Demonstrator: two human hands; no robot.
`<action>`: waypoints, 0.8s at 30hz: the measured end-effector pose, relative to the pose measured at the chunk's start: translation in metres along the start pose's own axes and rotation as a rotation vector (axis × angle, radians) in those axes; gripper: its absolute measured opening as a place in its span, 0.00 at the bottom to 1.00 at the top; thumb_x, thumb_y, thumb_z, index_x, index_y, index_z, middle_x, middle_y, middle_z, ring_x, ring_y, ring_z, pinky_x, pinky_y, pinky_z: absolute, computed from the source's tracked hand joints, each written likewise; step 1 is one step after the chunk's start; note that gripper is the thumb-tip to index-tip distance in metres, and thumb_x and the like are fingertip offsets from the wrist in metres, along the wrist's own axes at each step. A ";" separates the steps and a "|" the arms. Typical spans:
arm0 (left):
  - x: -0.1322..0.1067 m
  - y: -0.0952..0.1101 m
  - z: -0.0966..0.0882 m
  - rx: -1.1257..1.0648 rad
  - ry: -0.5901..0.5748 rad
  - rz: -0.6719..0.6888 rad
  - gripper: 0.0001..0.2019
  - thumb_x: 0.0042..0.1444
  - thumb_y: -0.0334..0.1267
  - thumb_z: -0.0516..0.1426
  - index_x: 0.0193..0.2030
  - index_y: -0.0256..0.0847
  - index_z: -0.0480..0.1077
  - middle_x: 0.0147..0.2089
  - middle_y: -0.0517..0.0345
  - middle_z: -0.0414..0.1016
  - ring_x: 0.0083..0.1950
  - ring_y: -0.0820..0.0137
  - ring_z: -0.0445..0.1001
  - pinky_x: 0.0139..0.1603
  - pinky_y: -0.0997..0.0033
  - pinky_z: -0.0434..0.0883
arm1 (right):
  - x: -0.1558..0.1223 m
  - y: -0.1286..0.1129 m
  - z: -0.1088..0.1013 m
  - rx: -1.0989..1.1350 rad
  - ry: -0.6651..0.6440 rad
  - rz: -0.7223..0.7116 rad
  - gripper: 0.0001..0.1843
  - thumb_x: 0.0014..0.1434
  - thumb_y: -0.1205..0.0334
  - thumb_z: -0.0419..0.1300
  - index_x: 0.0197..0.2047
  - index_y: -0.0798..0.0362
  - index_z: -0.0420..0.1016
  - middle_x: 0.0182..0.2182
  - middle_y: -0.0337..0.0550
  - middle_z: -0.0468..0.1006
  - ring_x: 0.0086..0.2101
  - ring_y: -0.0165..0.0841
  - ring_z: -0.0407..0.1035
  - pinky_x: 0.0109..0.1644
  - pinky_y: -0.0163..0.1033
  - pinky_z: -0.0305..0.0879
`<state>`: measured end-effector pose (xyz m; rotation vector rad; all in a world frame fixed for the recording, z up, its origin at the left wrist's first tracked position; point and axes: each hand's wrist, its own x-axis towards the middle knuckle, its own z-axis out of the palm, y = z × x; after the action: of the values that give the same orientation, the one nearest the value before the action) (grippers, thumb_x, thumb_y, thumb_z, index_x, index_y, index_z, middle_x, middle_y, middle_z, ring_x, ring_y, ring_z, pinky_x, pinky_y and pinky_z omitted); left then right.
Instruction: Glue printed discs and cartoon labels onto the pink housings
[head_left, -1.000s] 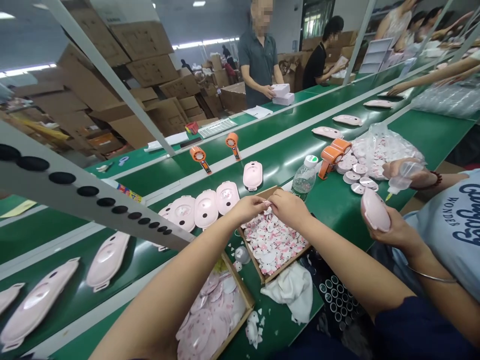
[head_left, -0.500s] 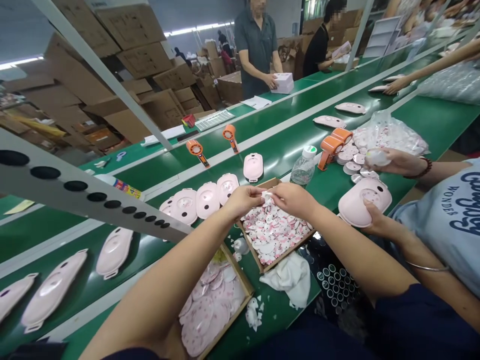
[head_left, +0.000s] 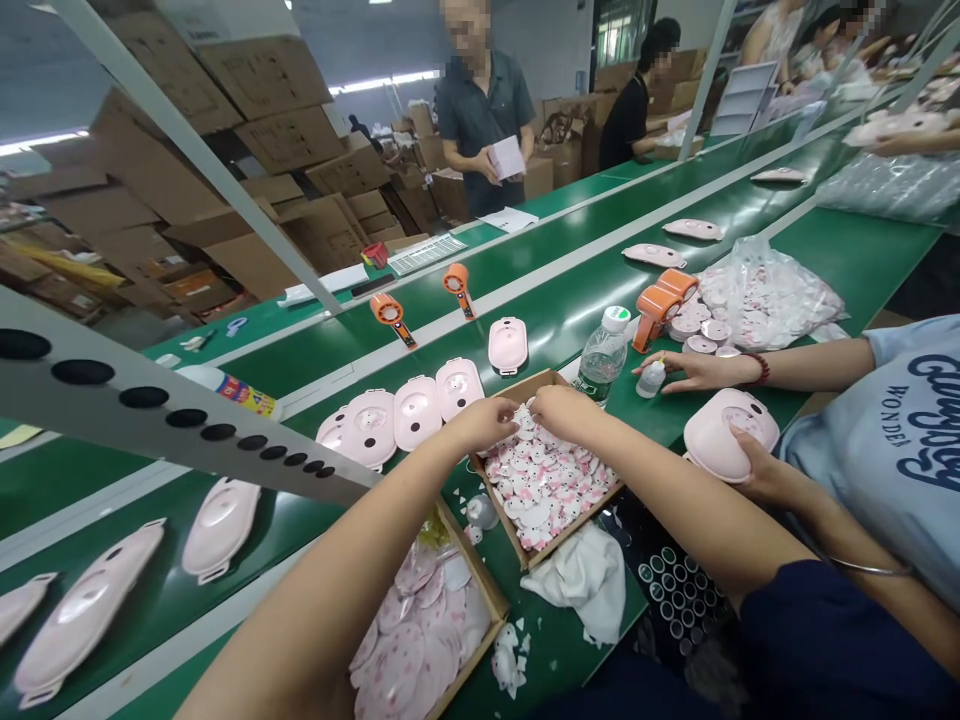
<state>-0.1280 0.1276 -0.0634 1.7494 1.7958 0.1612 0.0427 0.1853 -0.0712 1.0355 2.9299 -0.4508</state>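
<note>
My left hand (head_left: 491, 422) has its fingers curled into a pinch over the far end of a cardboard box (head_left: 541, 548). Close beside it, my right hand (head_left: 564, 412) is closed too, its fingertips pointing down at the pile. The box holds many small white-and-pink animal-face cutouts (head_left: 551, 480). Whatever lies between my fingertips blends with those cutouts, so I cannot make it out. Under my left forearm is a second box (head_left: 491, 600) of pale pink printed ovals (head_left: 409, 640). A white cloth (head_left: 581, 585) lies against the near corner of the cutout box.
Pink lidded cases (head_left: 416, 412) stand in a row beyond my left arm; more lie on the green belt (head_left: 300, 535). A water bottle (head_left: 602, 360) and orange handheld fans (head_left: 660, 305) stand beyond the box. At right, a co-worker's hands hold a pink case (head_left: 731, 435) and small bottle (head_left: 651, 378).
My fingertips have parted slightly and lowered toward the pile, and the white cutout pinched between them no longer stands out. The neighbour's small bottle moved left and down. Across the belt, a person lifted a white box.
</note>
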 end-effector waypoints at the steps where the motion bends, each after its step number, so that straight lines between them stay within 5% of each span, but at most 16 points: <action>1: -0.001 0.000 0.000 0.011 0.002 0.014 0.15 0.65 0.41 0.59 0.56 0.38 0.71 0.51 0.50 0.77 0.51 0.59 0.77 0.55 0.49 0.73 | -0.002 0.001 -0.005 0.017 0.022 -0.007 0.12 0.70 0.60 0.55 0.49 0.53 0.78 0.47 0.48 0.79 0.49 0.36 0.73 0.54 0.42 0.67; 4: -0.004 -0.002 0.001 0.058 0.006 0.038 0.16 0.67 0.41 0.57 0.58 0.38 0.70 0.53 0.49 0.76 0.52 0.60 0.77 0.55 0.51 0.73 | -0.016 0.005 -0.016 0.052 0.089 0.014 0.18 0.72 0.62 0.48 0.59 0.49 0.74 0.54 0.47 0.77 0.54 0.36 0.70 0.56 0.38 0.65; 9: 0.003 0.003 0.009 0.222 -0.045 0.095 0.17 0.66 0.40 0.58 0.60 0.40 0.69 0.61 0.46 0.71 0.58 0.56 0.73 0.59 0.46 0.70 | -0.033 0.008 -0.011 0.076 -0.027 0.034 0.16 0.55 0.64 0.68 0.48 0.50 0.82 0.48 0.49 0.80 0.48 0.44 0.75 0.50 0.41 0.68; 16: 0.016 0.025 0.011 0.472 -0.128 0.115 0.13 0.63 0.40 0.61 0.52 0.38 0.72 0.53 0.49 0.75 0.52 0.59 0.75 0.53 0.49 0.74 | -0.033 0.006 -0.015 0.180 0.036 0.025 0.14 0.60 0.63 0.62 0.50 0.50 0.80 0.51 0.49 0.77 0.53 0.43 0.70 0.52 0.40 0.65; 24: -0.025 0.037 -0.010 0.502 0.173 0.098 0.08 0.66 0.40 0.56 0.41 0.37 0.73 0.42 0.52 0.75 0.44 0.63 0.75 0.44 0.59 0.74 | -0.035 -0.008 -0.004 0.417 0.146 0.072 0.20 0.69 0.45 0.51 0.42 0.50 0.78 0.33 0.40 0.80 0.35 0.33 0.73 0.32 0.34 0.58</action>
<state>-0.1023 0.1120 -0.0286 2.2299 1.9964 -0.1147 0.0650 0.1588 -0.0620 1.2541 2.9797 -1.0603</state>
